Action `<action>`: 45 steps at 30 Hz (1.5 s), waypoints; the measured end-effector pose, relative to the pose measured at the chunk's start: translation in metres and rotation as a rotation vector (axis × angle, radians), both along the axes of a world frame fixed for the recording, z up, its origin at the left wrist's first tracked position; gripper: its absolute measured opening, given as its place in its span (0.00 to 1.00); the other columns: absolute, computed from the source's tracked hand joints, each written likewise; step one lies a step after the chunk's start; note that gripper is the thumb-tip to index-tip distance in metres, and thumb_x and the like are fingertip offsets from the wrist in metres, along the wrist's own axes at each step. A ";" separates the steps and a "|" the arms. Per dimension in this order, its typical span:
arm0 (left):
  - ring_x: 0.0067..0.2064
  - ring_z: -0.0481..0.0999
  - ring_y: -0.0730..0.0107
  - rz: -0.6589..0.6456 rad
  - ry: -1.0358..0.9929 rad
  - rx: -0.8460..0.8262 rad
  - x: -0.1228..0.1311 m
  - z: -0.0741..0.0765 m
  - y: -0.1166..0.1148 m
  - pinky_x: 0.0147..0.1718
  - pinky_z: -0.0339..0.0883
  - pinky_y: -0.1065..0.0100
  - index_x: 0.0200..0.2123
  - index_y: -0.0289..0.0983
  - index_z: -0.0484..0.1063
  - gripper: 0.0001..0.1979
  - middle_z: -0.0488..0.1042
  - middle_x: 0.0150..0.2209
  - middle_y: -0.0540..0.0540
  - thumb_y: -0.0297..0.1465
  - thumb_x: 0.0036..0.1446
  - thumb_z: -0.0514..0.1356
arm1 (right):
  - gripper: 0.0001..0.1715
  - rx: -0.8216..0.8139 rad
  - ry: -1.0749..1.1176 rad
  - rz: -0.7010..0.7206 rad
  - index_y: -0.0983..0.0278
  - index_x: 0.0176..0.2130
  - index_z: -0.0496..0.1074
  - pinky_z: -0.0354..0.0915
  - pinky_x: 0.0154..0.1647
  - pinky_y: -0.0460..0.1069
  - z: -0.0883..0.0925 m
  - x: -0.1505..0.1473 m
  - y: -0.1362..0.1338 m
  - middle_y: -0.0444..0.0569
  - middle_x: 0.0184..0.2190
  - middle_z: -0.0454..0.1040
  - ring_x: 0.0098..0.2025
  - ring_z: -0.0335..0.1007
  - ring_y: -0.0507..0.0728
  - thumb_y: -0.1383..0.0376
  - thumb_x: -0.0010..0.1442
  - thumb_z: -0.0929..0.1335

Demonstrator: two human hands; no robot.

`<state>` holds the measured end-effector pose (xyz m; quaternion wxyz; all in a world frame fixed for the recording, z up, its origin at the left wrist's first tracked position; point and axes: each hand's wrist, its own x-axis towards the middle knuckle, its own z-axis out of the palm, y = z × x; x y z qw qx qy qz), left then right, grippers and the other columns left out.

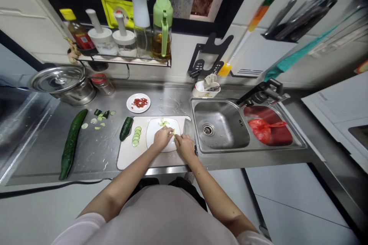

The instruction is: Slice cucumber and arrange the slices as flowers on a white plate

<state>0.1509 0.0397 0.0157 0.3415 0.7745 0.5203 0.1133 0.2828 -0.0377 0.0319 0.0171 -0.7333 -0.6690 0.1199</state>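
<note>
Over a white plate (151, 130) on the cutting board (126, 159), my left hand (163, 138) pinches a small pale green cucumber slice (173, 131). The fingertips of my right hand (185, 146) are closed at the same slice from the other side. Folded or curved cucumber slices (163, 122) lie near the plate's far rim. A row of overlapping round slices (137, 136) rests on the board to the left, beside a cut piece of cucumber (126, 128). Just right of the plate lies a knife (188, 127), its handle partly hidden by my right hand.
A long whole cucumber (71, 143) and scattered scraps (100, 118) are on the counter's left. Behind the board stands a small plate (130, 108) of chopped red bits. The sink (220, 145) borders the board on the right. A lidded pot (73, 92) stands back left.
</note>
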 end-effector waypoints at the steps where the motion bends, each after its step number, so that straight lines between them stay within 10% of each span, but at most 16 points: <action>1: 0.40 0.73 0.64 0.002 0.002 0.000 0.000 0.000 0.000 0.37 0.60 0.68 0.44 0.42 0.77 0.12 0.75 0.39 0.44 0.32 0.59 0.58 | 0.18 -0.001 -0.004 0.005 0.58 0.51 0.73 0.56 0.36 0.48 0.000 0.001 0.001 0.54 0.38 0.72 0.42 0.64 0.58 0.59 0.68 0.60; 45: 0.38 0.74 0.66 0.030 -0.040 0.018 0.000 -0.001 0.004 0.37 0.63 0.69 0.41 0.42 0.76 0.10 0.75 0.34 0.49 0.33 0.56 0.60 | 0.21 0.051 0.130 -0.054 0.58 0.55 0.71 0.58 0.40 0.47 0.000 0.011 0.003 0.52 0.40 0.75 0.44 0.67 0.57 0.60 0.68 0.59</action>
